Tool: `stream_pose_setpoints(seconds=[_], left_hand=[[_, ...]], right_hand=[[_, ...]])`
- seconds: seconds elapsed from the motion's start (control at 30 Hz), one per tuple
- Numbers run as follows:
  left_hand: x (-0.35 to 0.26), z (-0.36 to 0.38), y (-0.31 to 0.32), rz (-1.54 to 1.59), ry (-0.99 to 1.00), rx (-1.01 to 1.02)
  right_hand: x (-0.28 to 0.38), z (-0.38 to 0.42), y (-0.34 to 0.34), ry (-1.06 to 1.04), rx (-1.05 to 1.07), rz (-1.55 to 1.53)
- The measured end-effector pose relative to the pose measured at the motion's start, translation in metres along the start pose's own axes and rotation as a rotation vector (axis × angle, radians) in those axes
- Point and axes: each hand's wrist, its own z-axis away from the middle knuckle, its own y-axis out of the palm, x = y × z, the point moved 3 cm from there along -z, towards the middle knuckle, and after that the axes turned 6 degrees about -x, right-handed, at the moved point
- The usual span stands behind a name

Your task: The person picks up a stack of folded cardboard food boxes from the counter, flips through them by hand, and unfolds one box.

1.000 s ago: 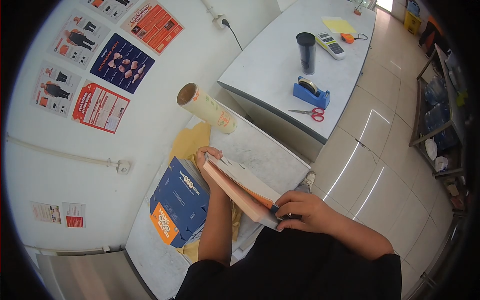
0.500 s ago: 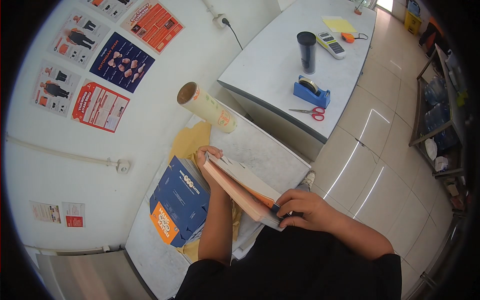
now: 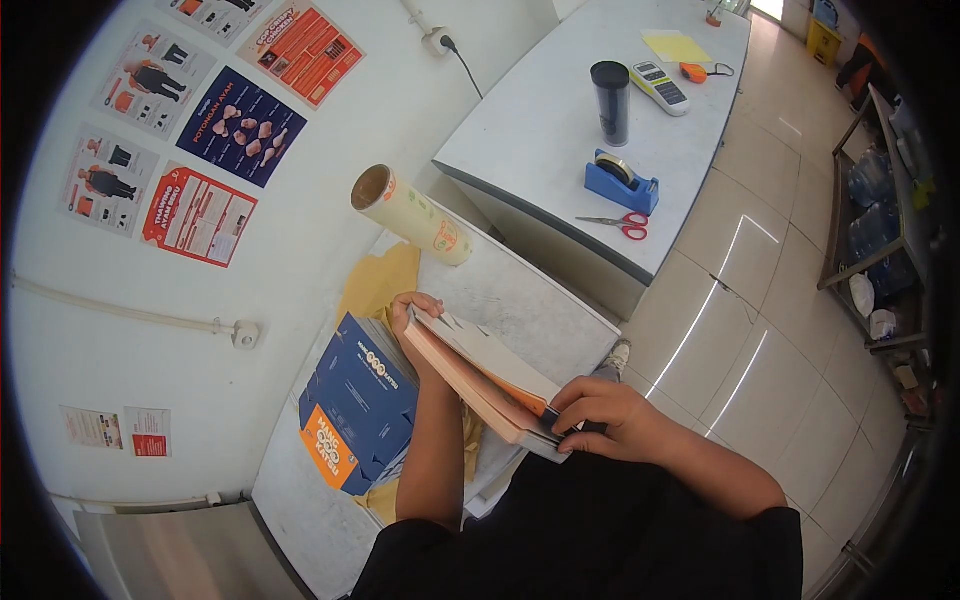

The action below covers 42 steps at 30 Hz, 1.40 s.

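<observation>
I hold a thick stack of flat cardboard sheets [image 3: 490, 375] tilted in front of my body, with a pale top, pinkish-orange edge and a strip of orange and dark print near its lower right end. My left hand [image 3: 413, 312] grips the far upper left end, fingers curled over the edge. At the near right end, the thumb and fingers of my right hand [image 3: 603, 418] pinch the top layer, which is lifted slightly from those below. Left of my forearm stands a stack of navy and orange cartons [image 3: 360, 400], on crumpled brown paper [image 3: 383, 280].
A wide roll [image 3: 415, 215] of printed wrap stands on the low table [image 3: 500, 280]. On the higher table [image 3: 530, 120] are scissors [image 3: 630, 225], a blue tape dispenser [image 3: 622, 182], a dark tumbler [image 3: 612, 105], and a calculator-like device [image 3: 660, 88]. A metal shelf [image 3: 880, 240] is at right.
Both hands keep their hold on the cardboard stack. The whole view has shifted very slightly; the right fingers at the lifted layer have barely moved.
</observation>
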Motion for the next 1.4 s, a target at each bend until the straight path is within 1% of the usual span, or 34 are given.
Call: stream_pose_setpoints(seconds=[0.4, 0.57, 0.67, 0.87, 0.97, 1.07, 1.17, 1.4], left_hand=[[0.001, -0.001, 0.0, -0.026, 0.018, 0.017], [-0.001, 0.001, 0.003, -0.067, 0.041, 0.012], [-0.001, 0.001, 0.002, -0.026, 0.01, 0.003], [0.0, 0.0, -0.002, -0.014, 0.011, 0.02], [0.0, 0.0, 0.0, -0.034, 0.018, 0.006], [-0.004, 0.003, 0.005, -0.138, 0.053, -0.007], [0.001, 0.0, 0.001, 0.013, 0.011, 0.011], [0.003, -0.002, -0.004, -0.004, 0.019, 0.028]], right_hand=[[0.001, 0.001, 0.0, -0.002, 0.0, 0.008], [0.012, -0.002, 0.002, -0.042, 0.039, 0.05], [0.011, -0.003, 0.002, -0.063, 0.042, 0.039], [0.012, -0.005, 0.001, -0.063, 0.056, 0.015], [0.014, -0.004, 0.001, -0.09, 0.088, 0.072], [0.013, -0.003, 0.001, -0.121, 0.084, 0.108], [0.011, -0.004, 0.002, -0.118, 0.084, 0.1], [0.009, -0.003, 0.0, -0.117, 0.08, 0.115]])
